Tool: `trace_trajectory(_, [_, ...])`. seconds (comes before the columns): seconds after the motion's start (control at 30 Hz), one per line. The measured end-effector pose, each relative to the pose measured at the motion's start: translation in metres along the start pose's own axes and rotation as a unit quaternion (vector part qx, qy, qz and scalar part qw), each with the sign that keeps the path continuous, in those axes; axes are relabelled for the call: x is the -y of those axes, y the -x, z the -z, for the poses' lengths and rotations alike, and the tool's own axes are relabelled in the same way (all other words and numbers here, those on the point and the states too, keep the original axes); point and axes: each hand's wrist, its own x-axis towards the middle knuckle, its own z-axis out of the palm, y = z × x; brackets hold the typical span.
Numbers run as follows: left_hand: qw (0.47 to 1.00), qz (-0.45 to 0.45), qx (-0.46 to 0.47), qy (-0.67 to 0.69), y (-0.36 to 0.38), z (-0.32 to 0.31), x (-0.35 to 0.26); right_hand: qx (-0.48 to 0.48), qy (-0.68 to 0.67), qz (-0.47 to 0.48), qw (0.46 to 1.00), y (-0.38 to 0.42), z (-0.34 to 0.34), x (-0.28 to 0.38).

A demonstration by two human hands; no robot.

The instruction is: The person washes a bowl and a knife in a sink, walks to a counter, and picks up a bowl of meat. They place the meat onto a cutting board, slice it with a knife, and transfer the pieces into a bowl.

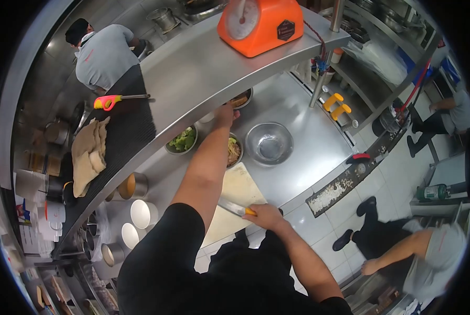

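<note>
My right hand is wrapped round the yellow handle of a knife. The blade lies over the pale cutting board at the counter's near edge. My left arm stretches forward, and my left hand is at the edge of the overhead shelf, beside a metal bowl with brown food. Its fingers are mostly hidden. Left of that forearm sits a bowl of green leafy pieces. On the other side is a bowl of mixed food, partly covered by the arm. A larger metal bowl stands to the right.
An orange scale stands on the steel shelf above the counter. A lighter and folded cloth lie on its dark mat. White containers stand at left. Co-workers are at upper left, right and lower right.
</note>
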Motion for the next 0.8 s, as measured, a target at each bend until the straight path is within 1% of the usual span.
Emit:
trace_trajectory(0.03, [0.999, -0.007, 0.0, 0.032, -0.008, -0.003, 0.008, 0.002, -0.003, 0.006, 1.0, 0.0, 0.001, -0.002])
trace_trajectory(0.13, [0.998, -0.012, -0.007, 0.065, -0.022, -0.012, 0.02, 0.026, -0.005, 0.013, 1.0, -0.004, 0.004, -0.007])
trace_trajectory(0.17, [0.999, -0.026, -0.007, 0.041, -0.023, -0.013, 0.026, 0.034, -0.008, 0.015, 0.999, -0.005, 0.006, -0.008])
trace_trajectory(0.23, [0.998, -0.056, -0.01, -0.007, 0.005, -0.016, 0.008, 0.052, -0.013, 0.022, 0.998, -0.009, 0.009, -0.008])
trace_trajectory(0.33, [0.999, -0.048, -0.017, -0.015, 0.052, -0.006, -0.02, 0.061, -0.032, 0.006, 0.998, -0.016, 0.002, -0.013])
trace_trajectory(0.37, [0.998, -0.056, 0.012, 0.001, 0.064, 0.007, -0.021, 0.029, -0.029, 0.038, 0.998, -0.016, -0.001, -0.015])
trace_trajectory(0.4, [0.997, -0.065, 0.04, 0.015, 0.078, 0.023, -0.023, 0.031, -0.029, 0.042, 0.998, -0.014, -0.004, -0.015])
trace_trajectory(0.47, [0.998, -0.065, 0.02, -0.019, 0.124, 0.059, -0.033, 0.024, -0.022, 0.052, 0.998, -0.015, 0.001, -0.014])
trace_trajectory(0.53, [0.996, -0.083, 0.021, -0.032, 0.159, 0.108, -0.031, 0.059, -0.072, -0.018, 0.996, -0.007, 0.013, 0.003])
trace_trajectory(0.57, [0.996, -0.064, 0.035, -0.043, 0.177, 0.135, -0.03, 0.073, -0.095, -0.053, 0.991, -0.005, 0.018, 0.011])
trace_trajectory(0.6, [0.996, -0.044, 0.048, -0.053, 0.196, 0.163, -0.027, 0.079, -0.103, -0.057, 0.99, -0.006, 0.018, 0.012])
trace_trajectory(0.67, [0.995, -0.051, 0.04, -0.08, 0.233, 0.216, -0.014, 0.09, -0.122, -0.068, 0.986, -0.006, 0.018, 0.013])
trace_trajectory(0.73, [0.992, -0.099, 0.023, -0.08, 0.267, 0.259, 0.005, 0.079, -0.119, -0.06, 0.988, -0.008, 0.012, 0.01])
trace_trajectory(0.8, [0.981, -0.082, -0.024, -0.174, 0.286, 0.299, 0.037, 0.056, -0.126, -0.052, 0.989, -0.003, 0.01, 0.016])
